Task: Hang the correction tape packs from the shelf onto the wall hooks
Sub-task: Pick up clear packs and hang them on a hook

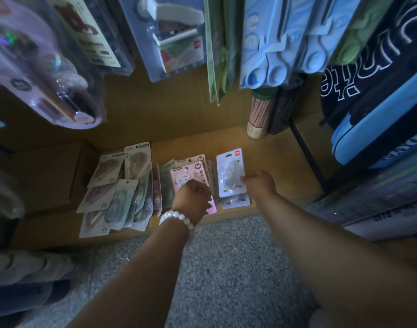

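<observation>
Already down at the shelf [269, 147]: right hand [259, 183] pinching white pack [230, 172], long axis pointing away; left hand [194, 200] curled on pink pack [187, 176].

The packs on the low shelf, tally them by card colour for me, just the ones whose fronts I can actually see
Fronts in plain view only; packs tucked behind are too hidden to count.
Beige packs: 4
Pale green pack: 1
Pink packs: 2
White packs: 2
Total: 9
</observation>
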